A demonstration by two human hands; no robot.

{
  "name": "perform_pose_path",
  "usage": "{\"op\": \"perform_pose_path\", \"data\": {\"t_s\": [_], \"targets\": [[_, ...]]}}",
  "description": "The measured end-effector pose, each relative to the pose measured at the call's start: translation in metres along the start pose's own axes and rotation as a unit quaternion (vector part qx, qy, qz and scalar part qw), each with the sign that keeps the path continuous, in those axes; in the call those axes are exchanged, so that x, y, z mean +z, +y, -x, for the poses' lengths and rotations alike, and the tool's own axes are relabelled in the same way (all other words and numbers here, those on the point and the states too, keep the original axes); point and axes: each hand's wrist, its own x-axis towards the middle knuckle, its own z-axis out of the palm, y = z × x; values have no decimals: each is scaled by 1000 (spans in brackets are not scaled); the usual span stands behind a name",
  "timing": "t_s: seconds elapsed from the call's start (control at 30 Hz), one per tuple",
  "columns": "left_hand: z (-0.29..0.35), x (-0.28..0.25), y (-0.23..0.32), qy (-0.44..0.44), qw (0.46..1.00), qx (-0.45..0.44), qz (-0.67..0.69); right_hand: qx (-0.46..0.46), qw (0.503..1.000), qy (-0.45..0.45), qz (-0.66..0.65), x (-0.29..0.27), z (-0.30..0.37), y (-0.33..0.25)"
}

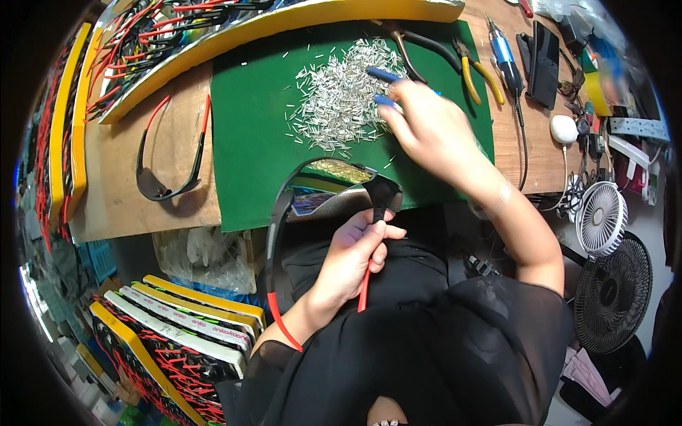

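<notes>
My left hand (355, 252) is closed around one arm of a pair of wraparound sunglasses (330, 181), close to the hinge. They have a black frame, a shiny mirrored lens and red arm tips, and are held at the near edge of the green mat (256, 135). Over the right side of a pile of small silver pins (337, 106) is my right hand (437, 131), its fingers curled. Two blue pieces (384, 74) stick out at its fingertips; I cannot tell whether they are tool handles or finger covers.
Pliers with dark handles (435, 48) and yellow-handled cutters (469, 74) lie at the mat's far right. Beyond are a blue corded screwdriver (503, 53) and a black phone (543, 64). Other sunglasses (167, 188) lie left; a yellow-edged tray (284, 28) stands behind. Fans stand right.
</notes>
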Motion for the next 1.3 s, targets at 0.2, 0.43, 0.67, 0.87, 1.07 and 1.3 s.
{"op": "perform_pose_path", "data": {"t_s": [0.2, 0.43, 0.67, 0.87, 1.07, 1.3], "targets": [[7, -1, 7, 16, 1000, 18, -9, -21, 998, -4, 55, 33, -28, 6], [-2, 1, 7, 2, 999, 16, -43, 56, 871, -301, -384, -50, 45, 0], [-6, 10, -5, 18, 993, 58, -103, 68, 923, -129, -356, -18, 64, -13], [-1, 6, -14, 0, 993, 73, -96, 364, 755, -221, -499, -26, 59, -22], [-1, 9, -12, -11, 995, 64, -78, 23, 922, -62, -382, -8, 79, -13], [-4, 8, -9, -4, 997, 32, -68, 108, 918, -94, -369, -6, 85, -15]]}}
